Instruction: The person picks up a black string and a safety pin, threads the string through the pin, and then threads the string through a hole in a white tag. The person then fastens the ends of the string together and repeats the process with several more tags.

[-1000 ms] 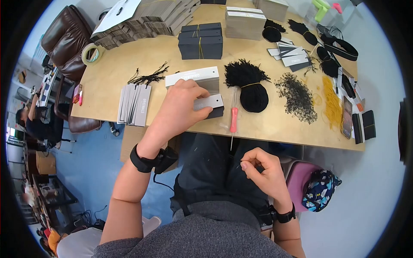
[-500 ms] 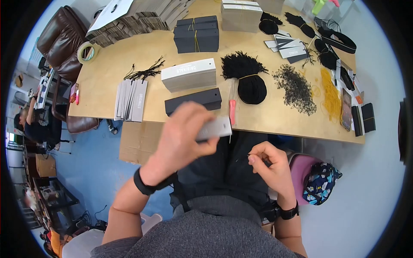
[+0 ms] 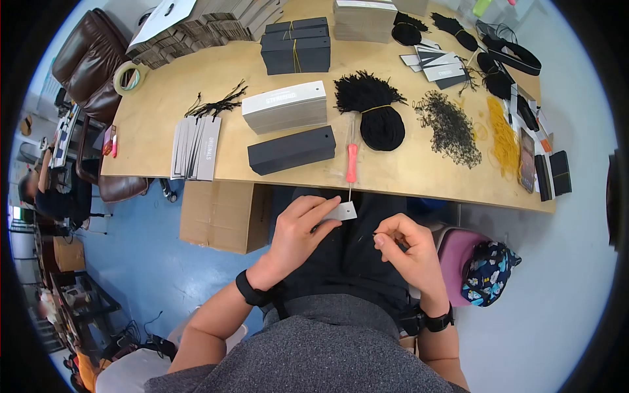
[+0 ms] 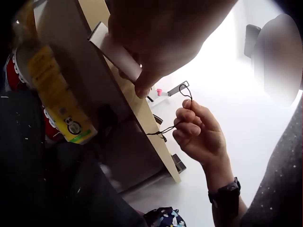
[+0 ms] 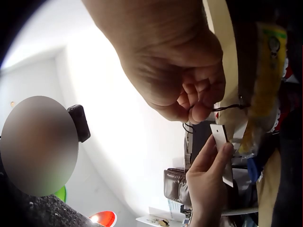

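Note:
My left hand (image 3: 295,234) pinches a hang tag (image 3: 344,211) between thumb and fingers, over my lap just off the table's front edge. The tag is pale, with a small hole (image 5: 217,131) at its free end. My right hand (image 3: 409,255) pinches a thin black cord (image 4: 163,131); in the left wrist view a loop of it stands above the fingertips and a strand hangs below. The two hands are apart. Between them and the table, a red-handled tool (image 3: 352,164) lies with its thin metal shaft pointing over the edge.
Near the front edge sit a pale tag stack (image 3: 285,116), a dark tag stack (image 3: 291,152) and corded tags (image 3: 196,149). To the right are a black cord bundle (image 3: 383,130), small black loops (image 3: 449,128), yellow rubber bands (image 3: 503,137) and a phone (image 3: 527,160).
My left hand has come from the stacks on the table down to my lap, bringing a tag with it. The right hand keeps its pinch nearly in place.

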`<state>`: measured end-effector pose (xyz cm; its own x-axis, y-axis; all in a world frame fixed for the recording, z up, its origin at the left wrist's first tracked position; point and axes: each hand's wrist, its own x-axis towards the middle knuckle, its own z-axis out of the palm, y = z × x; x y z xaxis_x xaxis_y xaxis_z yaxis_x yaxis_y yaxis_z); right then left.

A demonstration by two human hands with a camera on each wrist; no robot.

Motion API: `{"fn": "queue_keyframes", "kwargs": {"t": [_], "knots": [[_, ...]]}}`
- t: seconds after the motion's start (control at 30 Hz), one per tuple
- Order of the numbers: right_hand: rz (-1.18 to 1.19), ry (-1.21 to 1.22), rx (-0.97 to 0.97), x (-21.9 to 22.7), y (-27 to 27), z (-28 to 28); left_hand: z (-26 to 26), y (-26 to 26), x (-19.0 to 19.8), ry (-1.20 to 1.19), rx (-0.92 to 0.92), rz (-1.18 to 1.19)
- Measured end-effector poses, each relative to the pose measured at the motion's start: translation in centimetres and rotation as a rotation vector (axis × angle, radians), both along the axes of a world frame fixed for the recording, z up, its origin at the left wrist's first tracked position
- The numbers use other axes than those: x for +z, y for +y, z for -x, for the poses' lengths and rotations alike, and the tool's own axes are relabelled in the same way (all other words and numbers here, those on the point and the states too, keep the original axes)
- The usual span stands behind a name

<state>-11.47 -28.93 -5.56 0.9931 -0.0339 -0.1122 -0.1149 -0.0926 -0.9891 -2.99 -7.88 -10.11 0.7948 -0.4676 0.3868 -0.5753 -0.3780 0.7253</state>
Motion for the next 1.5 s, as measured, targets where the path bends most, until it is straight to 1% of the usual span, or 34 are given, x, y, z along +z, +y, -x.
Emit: {"fn": "queue_keyframes", "kwargs": {"t": [0.07, 0.13, 0.17, 0.23, 0.27, 0.33, 0.37, 0.47, 0.5, 0.53, 0.57, 0.6, 0.63, 0.67, 0.7, 0.73, 0.77, 0.8, 0.83, 0.87, 0.9, 0.97, 1.0, 1.03, 1.07, 1.1, 1.17, 1.2, 1.27, 1.33, 1.37, 1.43, 1.47, 1.5], "knots": [[-0.020, 0.022, 0.005, -0.5, 0.6, -0.1, -0.3, -0.3, 0.0, 0.008, 0.014, 0.022], [-0.041, 0.047, 0.009, -1.3, 1.3, -0.4, -0.8, -0.5, -0.1, 0.227, -0.029, -0.039], [-0.039, 0.048, 0.008, -1.8, 1.6, -0.7, -1.1, -0.7, -0.2, 0.228, -0.030, -0.037], [-0.059, 0.059, -0.034, -2.4, 2.1, -1.4, -1.6, -0.8, -0.4, 0.464, -0.081, -0.015], [-0.020, 0.062, -0.072, -2.5, 2.3, -1.7, -1.8, -1.0, -0.7, 0.463, -0.081, -0.015], [-0.010, 0.081, -0.107, -3.6, 2.2, -2.2, -2.0, -1.3, -1.3, 0.547, -0.086, 0.146], [0.000, 0.102, -0.145, -4.2, 2.1, -2.4, -2.0, -1.4, -1.2, 0.547, -0.088, 0.145], [-0.013, 0.147, -0.161, -5.3, 1.6, -2.4, -2.1, -1.2, -1.2, 0.545, -0.130, 0.195], [-0.013, 0.148, -0.162, -5.6, 1.3, -2.3, -2.1, -1.0, -1.4, 0.600, -0.155, 0.222], [-0.057, 0.203, -0.146, -5.8, 1.0, -2.2, -2.2, -0.8, -1.5, 0.655, -0.180, 0.248], [-0.101, 0.258, -0.130, -5.9, 0.9, -2.0, -2.2, -0.6, -1.7, 0.657, -0.179, 0.248], [-0.101, 0.259, -0.130, -6.0, 0.8, -1.9, -2.1, -0.3, -1.8, 0.521, -0.221, 0.221], [-0.154, 0.292, -0.088, -5.9, 0.8, -1.7, -2.1, -0.1, -1.8, 0.386, -0.261, 0.193], [-0.207, 0.325, -0.046, -5.8, 0.7, -1.5, -1.8, 0.2, -1.8, 0.387, -0.263, 0.194], [-0.208, 0.325, -0.048, -5.3, 0.7, -1.3, -1.5, 0.6, -1.6, 0.402, -0.316, 0.167], [-0.255, 0.362, 0.038, -4.6, 0.8, -1.2, -1.1, 0.9, -1.4, 0.417, -0.369, 0.138], [-0.304, 0.399, 0.125, -4.0, 0.8, -1.1, -0.8, 1.1, -0.8, 0.417, -0.370, 0.137], [-0.317, 0.407, 0.181, -3.9, 0.7, -1.1, -0.3, 1.3, -0.1, 0.505, -0.322, 0.115], [-0.319, 0.408, 0.180, -3.6, 0.8, -1.0, 0.1, 1.4, 0.3, 0.592, -0.272, 0.093], [-0.299, 0.347, 0.182, -3.1, 0.9, -1.0, 0.3, 1.5, 0.2, 0.651, -0.246, 0.187], [-0.278, 0.285, 0.185, -2.7, 0.9, -1.0, 0.4, 1.6, 0.4, 0.653, -0.241, 0.186], [-0.192, 0.174, 0.097, -1.8, 0.9, -1.4, 0.4, 1.9, 1.6, 0.744, -0.233, 0.246], [-0.211, 0.123, 0.050, -1.3, 0.9, -1.6, 0.3, 1.9, 2.3, 0.744, -0.231, 0.247], [-0.210, 0.121, 0.050, -0.9, 0.8, -1.9, 0.0, 2.0, 3.0, 0.722, -0.239, 0.190], [-0.170, 0.078, 0.058, -0.5, 0.7, -2.1, -0.2, 2.0, 3.4, 0.701, -0.248, 0.133], [-0.131, 0.034, 0.065, -0.1, 0.7, -2.3, -0.3, 2.0, 3.7, 0.699, -0.251, 0.133], [-0.114, 0.019, 0.066, 0.4, 1.0, -3.0, -0.4, 1.9, 3.9, 0.697, -0.265, 0.079], [-0.095, 0.068, 0.090, 0.4, 1.0, -3.2, -0.5, 1.9, 4.1, 0.696, -0.269, 0.079], [-0.075, 0.116, 0.112, 0.1, 1.0, -3.7, -0.6, 2.0, 4.3, 0.603, -0.327, 0.032], [-0.042, 0.192, 0.229, -0.4, 1.0, -4.1, -0.7, 2.0, 4.6, 0.589, -0.317, -0.009], [-0.041, 0.190, 0.233, -0.6, 0.8, -4.1, -0.7, 2.1, 4.6, 0.575, -0.304, -0.048], [-0.681, 0.316, 0.195, -0.9, 0.4, -3.9, -0.8, 2.4, 4.1, 0.586, -0.295, -0.019], [-0.767, 0.356, 0.168, 0.1, 0.5, -3.8, -0.8, 2.6, 3.9, 0.600, -0.294, 0.010], [-0.767, 0.359, 0.170, 0.6, 0.4, -3.6, -0.9, 2.8, 3.9, 0.602, -0.291, 0.010]]}}
